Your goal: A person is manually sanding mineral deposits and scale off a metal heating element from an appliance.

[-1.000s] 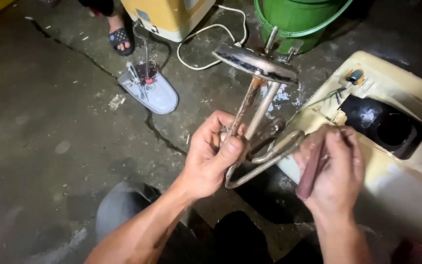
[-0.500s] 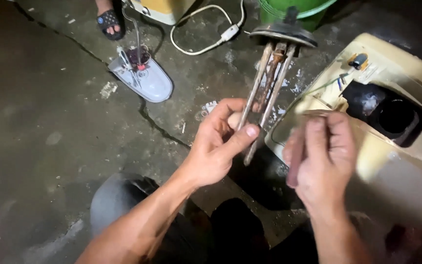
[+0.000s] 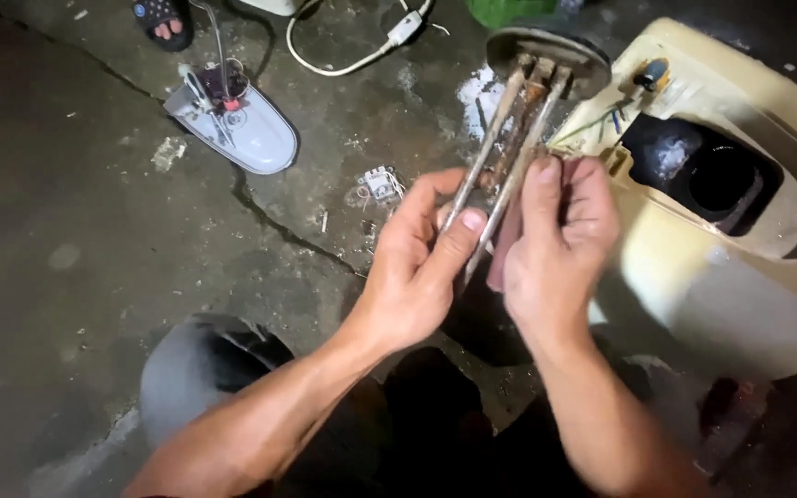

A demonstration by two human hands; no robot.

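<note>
My left hand (image 3: 417,267) grips the lower rods of a metal heating element (image 3: 509,129), a bundle of rusty tubes fixed to a round flange (image 3: 551,46) that points away from me. My right hand (image 3: 555,249) is closed around the same rods from the right, with a reddish-brown strip under its fingers that I cannot identify. The element is held in the air over the concrete floor, just left of a cream water-heater tank (image 3: 731,267) with an open round hole (image 3: 712,175).
A white oval plastic cover (image 3: 237,129) with small parts on it lies on the cracked concrete floor (image 3: 66,258). A white power cord with plug (image 3: 398,32) lies beyond. Another person's sandalled foot (image 3: 163,18) is at the top left. My knee (image 3: 196,369) is below.
The element has swung more upright and to the right, towards the tank. My right hand moved in from the side and closed on the rods beside my left hand.
</note>
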